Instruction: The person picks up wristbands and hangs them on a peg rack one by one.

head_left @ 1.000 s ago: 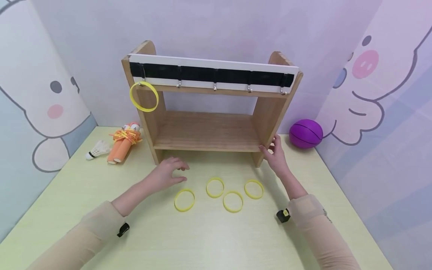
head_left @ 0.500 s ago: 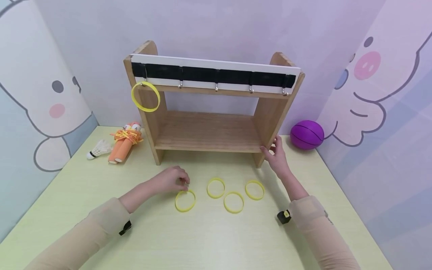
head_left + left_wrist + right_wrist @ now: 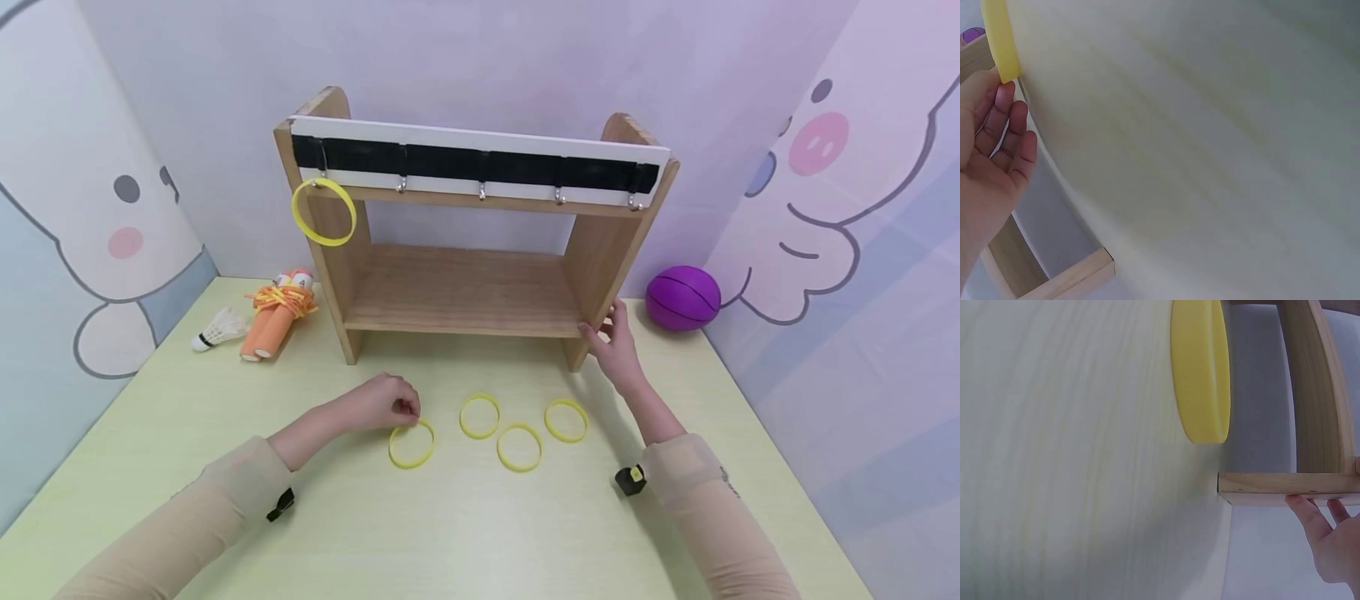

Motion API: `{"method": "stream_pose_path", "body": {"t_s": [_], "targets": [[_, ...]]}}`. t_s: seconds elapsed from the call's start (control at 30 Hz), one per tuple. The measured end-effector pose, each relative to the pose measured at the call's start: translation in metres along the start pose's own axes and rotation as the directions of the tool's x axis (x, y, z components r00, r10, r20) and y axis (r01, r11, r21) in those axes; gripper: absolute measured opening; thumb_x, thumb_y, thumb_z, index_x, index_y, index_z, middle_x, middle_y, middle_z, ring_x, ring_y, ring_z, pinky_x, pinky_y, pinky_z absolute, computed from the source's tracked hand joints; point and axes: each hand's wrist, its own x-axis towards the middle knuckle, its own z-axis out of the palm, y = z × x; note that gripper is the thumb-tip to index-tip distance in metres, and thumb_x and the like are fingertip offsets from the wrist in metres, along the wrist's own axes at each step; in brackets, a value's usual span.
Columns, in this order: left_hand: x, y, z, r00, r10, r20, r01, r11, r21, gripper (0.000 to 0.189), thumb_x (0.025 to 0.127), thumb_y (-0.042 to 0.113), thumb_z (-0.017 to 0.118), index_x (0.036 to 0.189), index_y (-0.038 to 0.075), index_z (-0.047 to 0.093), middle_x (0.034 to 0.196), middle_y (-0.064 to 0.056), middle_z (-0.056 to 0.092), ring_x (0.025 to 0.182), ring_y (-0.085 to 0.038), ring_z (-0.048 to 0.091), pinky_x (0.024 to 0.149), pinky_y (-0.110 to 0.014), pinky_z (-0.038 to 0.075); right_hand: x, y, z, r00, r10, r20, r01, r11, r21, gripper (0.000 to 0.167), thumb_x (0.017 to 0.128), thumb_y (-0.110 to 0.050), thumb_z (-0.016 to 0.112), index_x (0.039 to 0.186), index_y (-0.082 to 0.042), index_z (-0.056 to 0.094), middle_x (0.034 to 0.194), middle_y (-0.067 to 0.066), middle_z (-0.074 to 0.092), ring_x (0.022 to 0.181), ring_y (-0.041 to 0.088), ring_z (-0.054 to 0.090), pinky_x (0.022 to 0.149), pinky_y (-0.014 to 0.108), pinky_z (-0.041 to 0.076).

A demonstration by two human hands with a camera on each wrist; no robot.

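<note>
My left hand (image 3: pixel 381 403) pinches the upper edge of the leftmost yellow ring (image 3: pixel 411 463) on the table. In the left wrist view, thumb and forefinger meet at the edge of this yellow ring (image 3: pixel 1002 47), the other fingers curled loosely. My right hand (image 3: pixel 617 352) grips the lower right side panel of a wooden shelf (image 3: pixel 465 292), thumb in front and fingers around the outer side. Three more yellow rings lie to the right: one (image 3: pixel 462 425), another (image 3: pixel 519 468), and a third (image 3: pixel 566 438). Another yellow ring (image 3: pixel 324 242) hangs from the leftmost hook.
A white board (image 3: pixel 480 137) with a black strip and several metal hooks (image 3: pixel 482 191) spans the shelf's top front. A shuttlecock (image 3: pixel 221 327) and orange-handled jump rope (image 3: pixel 276 321) lie at the left. A purple ball (image 3: pixel 682 298) stands right, near the wall.
My left hand has moved down to the leftmost ring on the table, and its spread fingers have closed on the edge. The right hand stays on the shelf.
</note>
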Motion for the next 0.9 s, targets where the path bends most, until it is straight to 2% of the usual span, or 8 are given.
{"method": "stream_pose_path", "body": {"t_s": [0.2, 0.33, 0.43, 0.63, 0.8, 0.9], "targets": [[-0.001, 0.0, -0.001, 1.0, 0.005, 0.015, -0.004, 0.999, -0.047, 0.009, 0.082, 0.012, 0.071, 0.077, 0.018, 0.067, 0.073, 0.014, 0.06, 0.067, 0.0, 0.052, 0.064, -0.02, 0.048, 0.0, 0.001, 0.0, 1.0, 0.0, 0.005, 0.0, 1.0, -0.001, 0.061, 0.092, -0.003, 0.056, 0.143, -0.01, 0.023, 0.139, 0.026, 0.035, 0.115, 0.04, 0.046, 0.083, 0.059, 0.049], [-0.001, 0.001, -0.004, 1.0, -0.02, 0.009, 0.02, 0.998, -0.068, 0.009, 0.084, 0.011, 0.07, 0.078, 0.018, 0.066, 0.073, 0.014, 0.06, 0.068, -0.001, 0.053, 0.064, -0.02, 0.049, 0.0, 0.0, -0.001, 1.0, -0.001, 0.005, 0.001, 1.0, -0.003, 0.061, 0.092, -0.003, 0.056, 0.143, -0.01, 0.023, 0.139, 0.026, 0.035, 0.116, 0.041, 0.046, 0.084, 0.058, 0.049], [-0.002, 0.004, -0.009, 0.999, -0.038, 0.007, 0.038, 0.997, -0.07, 0.009, 0.085, 0.012, 0.068, 0.078, 0.017, 0.065, 0.073, 0.014, 0.06, 0.068, -0.002, 0.053, 0.064, -0.02, 0.049, -0.001, 0.0, -0.001, 1.0, -0.007, 0.007, 0.007, 1.0, -0.01, 0.062, 0.092, -0.003, 0.056, 0.143, -0.01, 0.022, 0.138, 0.027, 0.035, 0.116, 0.041, 0.045, 0.084, 0.059, 0.049], [-0.003, 0.008, -0.017, 1.0, -0.024, -0.006, 0.024, 0.998, -0.066, 0.007, 0.086, 0.013, 0.069, 0.08, 0.016, 0.066, 0.072, 0.014, 0.059, 0.068, -0.002, 0.053, 0.063, -0.021, 0.049, -0.001, 0.0, -0.001, 1.0, -0.009, 0.007, 0.009, 1.0, -0.021, 0.061, 0.092, -0.003, 0.056, 0.143, -0.009, 0.023, 0.136, 0.028, 0.036, 0.116, 0.043, 0.045, 0.084, 0.059, 0.048], [-0.003, 0.011, -0.025, 0.999, -0.04, -0.009, 0.04, 0.996, -0.077, 0.005, 0.087, 0.017, 0.068, 0.084, 0.013, 0.067, 0.074, 0.014, 0.059, 0.069, -0.004, 0.053, 0.063, -0.021, 0.048, -0.001, 0.001, -0.001, 1.0, -0.01, 0.008, 0.01, 1.0, -0.02, 0.061, 0.092, -0.003, 0.056, 0.142, -0.009, 0.023, 0.136, 0.028, 0.036, 0.116, 0.043, 0.045, 0.084, 0.059, 0.048], [-0.003, 0.012, -0.032, 0.999, -0.019, -0.036, 0.015, 0.995, -0.099, 0.007, 0.087, 0.018, 0.069, 0.086, 0.011, 0.067, 0.075, 0.012, 0.062, 0.069, -0.004, 0.055, 0.063, -0.021, 0.05, 0.0, 0.0, -0.001, 1.0, -0.009, 0.008, 0.009, 1.0, -0.023, 0.061, 0.092, -0.004, 0.056, 0.143, -0.009, 0.022, 0.137, 0.027, 0.036, 0.115, 0.042, 0.046, 0.084, 0.059, 0.049]]}}
